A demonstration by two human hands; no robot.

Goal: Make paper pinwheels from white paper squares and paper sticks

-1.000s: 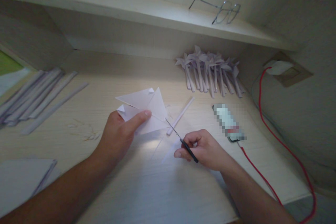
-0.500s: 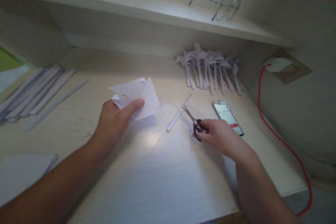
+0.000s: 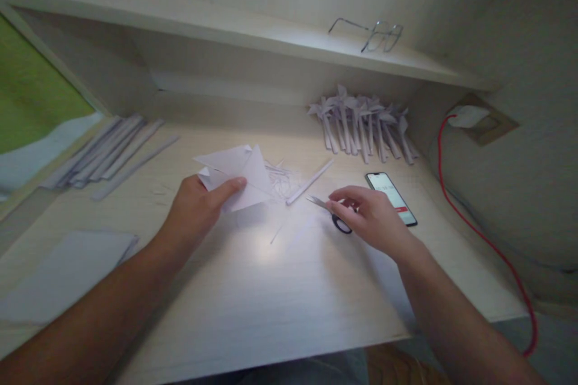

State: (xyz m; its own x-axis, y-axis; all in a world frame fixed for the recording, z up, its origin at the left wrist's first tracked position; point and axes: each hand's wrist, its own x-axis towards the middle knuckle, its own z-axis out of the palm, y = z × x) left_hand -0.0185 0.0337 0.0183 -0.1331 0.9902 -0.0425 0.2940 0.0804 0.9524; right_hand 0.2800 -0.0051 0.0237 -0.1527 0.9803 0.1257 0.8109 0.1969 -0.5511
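Note:
My left hand (image 3: 194, 207) pinches a white paper square (image 3: 241, 177) with slits cut in from its corners, thumb on top and the other fingers underneath. One small corner of the sheet curls up at its far edge. To the right, my right hand (image 3: 368, 216) is closed around a pair of scissors (image 3: 341, 225) with black handles, thumb and forefinger close to the pivot. The blades point left and look closed together. Between the hands lies a rolled paper stick (image 3: 309, 183), beside a heap of thin paper strips (image 3: 282, 180) partly behind the square.
Several paper pinwheels (image 3: 361, 123) on sticks lie at the back right. A phone (image 3: 392, 198) is just beyond my right hand, near a red cable (image 3: 469, 216). Paper rolls (image 3: 108, 150) and a paper stack (image 3: 72, 274) lie left. Glasses (image 3: 382, 36) rest on the shelf.
The view has shifted, showing more of the left side and the table's front edge. My right hand's grip has moved forward on the scissors, and their blades have come together. My left hand still holds the paper.

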